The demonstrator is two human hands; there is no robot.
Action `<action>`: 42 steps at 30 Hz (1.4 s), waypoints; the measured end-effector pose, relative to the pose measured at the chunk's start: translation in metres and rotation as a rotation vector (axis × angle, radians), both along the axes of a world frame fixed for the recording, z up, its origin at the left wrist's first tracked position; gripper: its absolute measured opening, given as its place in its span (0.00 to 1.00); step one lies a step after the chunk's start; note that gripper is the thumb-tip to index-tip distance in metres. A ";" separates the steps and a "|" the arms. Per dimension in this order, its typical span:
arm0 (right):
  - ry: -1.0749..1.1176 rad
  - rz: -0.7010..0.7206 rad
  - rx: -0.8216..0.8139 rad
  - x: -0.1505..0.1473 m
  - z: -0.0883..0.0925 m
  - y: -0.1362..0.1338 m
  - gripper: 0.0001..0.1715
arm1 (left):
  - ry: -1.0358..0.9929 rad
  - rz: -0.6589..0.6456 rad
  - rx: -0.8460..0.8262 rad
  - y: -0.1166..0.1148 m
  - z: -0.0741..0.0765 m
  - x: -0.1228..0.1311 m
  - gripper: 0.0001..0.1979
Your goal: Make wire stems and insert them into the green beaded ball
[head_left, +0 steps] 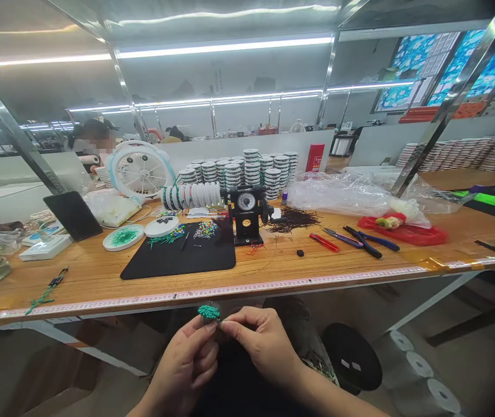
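Note:
My left hand is closed, holding a small bundle with a teal-green, bead-like top between thumb and fingers. Fine dark strands stick up behind that top. Against the bundle's right side, my right hand pinches with thumb and forefinger; what lies between those fingertips is too small to make out. Both hands are in front of the table edge, above my dark lap. Beyond them lies a black mat with green pieces and multicoloured beads on it.
A black winding device holding white spools stands behind the mat. Pliers and a red-handled tool lie to the right. A measuring tape runs along the front edge. A white fan and phone-like black slab stand left.

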State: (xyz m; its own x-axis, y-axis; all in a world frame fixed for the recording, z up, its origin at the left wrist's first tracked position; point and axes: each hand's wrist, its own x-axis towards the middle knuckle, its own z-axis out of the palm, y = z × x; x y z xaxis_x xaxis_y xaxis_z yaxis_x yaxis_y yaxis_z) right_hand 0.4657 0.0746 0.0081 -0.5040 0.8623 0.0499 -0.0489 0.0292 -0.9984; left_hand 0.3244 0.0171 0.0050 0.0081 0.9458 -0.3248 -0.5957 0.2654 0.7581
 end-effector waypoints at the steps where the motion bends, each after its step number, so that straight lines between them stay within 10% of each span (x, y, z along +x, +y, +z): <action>1: -0.017 0.010 0.023 0.000 0.000 0.000 0.09 | 0.034 -0.004 -0.016 0.000 -0.001 -0.001 0.11; 16: -0.308 0.103 0.254 -0.003 -0.002 -0.007 0.07 | 0.218 -0.006 0.184 -0.004 -0.004 0.004 0.09; 24: -0.117 0.369 0.018 0.013 0.000 -0.005 0.07 | 0.163 0.209 0.116 0.001 -0.009 -0.013 0.09; 29: -0.032 0.050 -0.011 0.008 0.005 0.001 0.13 | 0.138 -0.087 0.070 -0.002 0.002 -0.005 0.10; 32: 0.090 0.144 -0.126 0.001 0.003 0.001 0.16 | 0.113 -0.209 0.119 -0.003 0.002 0.004 0.11; 42: 0.083 0.011 -0.093 0.003 -0.003 0.002 0.15 | 0.109 -0.059 0.143 -0.001 -0.009 0.005 0.11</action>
